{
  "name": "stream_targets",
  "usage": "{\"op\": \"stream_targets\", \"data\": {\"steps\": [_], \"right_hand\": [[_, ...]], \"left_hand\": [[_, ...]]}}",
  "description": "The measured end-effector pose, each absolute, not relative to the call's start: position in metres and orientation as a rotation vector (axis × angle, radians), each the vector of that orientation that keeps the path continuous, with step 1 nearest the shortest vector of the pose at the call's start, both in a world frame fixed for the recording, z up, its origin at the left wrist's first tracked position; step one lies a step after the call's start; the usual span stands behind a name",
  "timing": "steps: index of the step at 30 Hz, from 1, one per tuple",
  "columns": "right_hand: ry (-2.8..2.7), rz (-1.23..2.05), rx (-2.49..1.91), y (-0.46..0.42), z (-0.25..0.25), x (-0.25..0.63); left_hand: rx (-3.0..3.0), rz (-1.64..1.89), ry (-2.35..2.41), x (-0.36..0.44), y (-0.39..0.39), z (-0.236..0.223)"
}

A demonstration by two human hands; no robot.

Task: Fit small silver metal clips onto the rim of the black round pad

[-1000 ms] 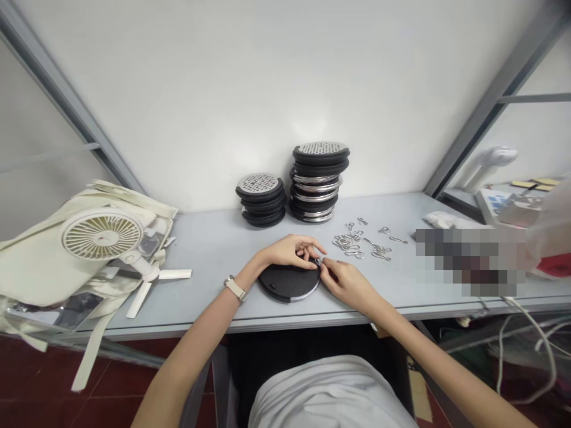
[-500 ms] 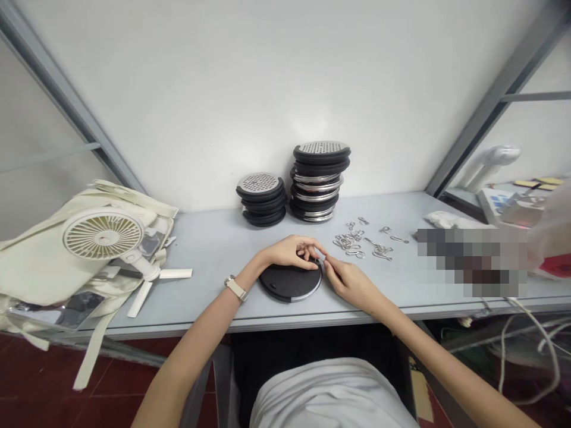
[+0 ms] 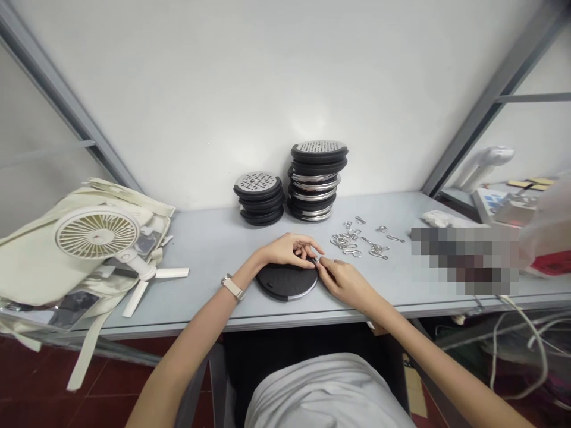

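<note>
A round black disc with a chrome rim (image 3: 285,282) lies flat on the grey table (image 3: 214,244) in front of me. My left hand (image 3: 288,249) rests on the disc's far edge, fingers curled down onto it. My right hand (image 3: 343,279) is at the disc's right edge and pinches a small metal clip (image 3: 316,260) against the rim, fingertips close to those of the left hand. A scatter of loose metal clips and rings (image 3: 357,241) lies just right of the hands.
Two stacks of black discs with perforated metal tops stand against the wall, a low one (image 3: 259,196) and a taller one (image 3: 317,178). A cream fan (image 3: 98,235) lies on a cloth bag at the left. A blurred patch and cables are at the right.
Both hands stay on the disc's far right edge with only small finger movements. The view has shifted slightly.
</note>
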State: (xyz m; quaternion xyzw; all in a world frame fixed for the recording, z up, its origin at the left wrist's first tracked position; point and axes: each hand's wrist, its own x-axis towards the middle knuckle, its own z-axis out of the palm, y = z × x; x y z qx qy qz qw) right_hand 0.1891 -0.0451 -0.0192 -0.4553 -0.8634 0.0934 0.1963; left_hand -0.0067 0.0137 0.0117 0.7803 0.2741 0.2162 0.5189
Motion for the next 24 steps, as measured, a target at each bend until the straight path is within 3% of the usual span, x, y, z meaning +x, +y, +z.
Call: {"op": "stream_targets", "data": {"steps": [24], "right_hand": [[-2.289,0.534,-1.206,-0.0463,-0.0163,0.1912]], "left_hand": [[1.912,0.508,0.686,-0.0058,0.0123,0.0149]]}}
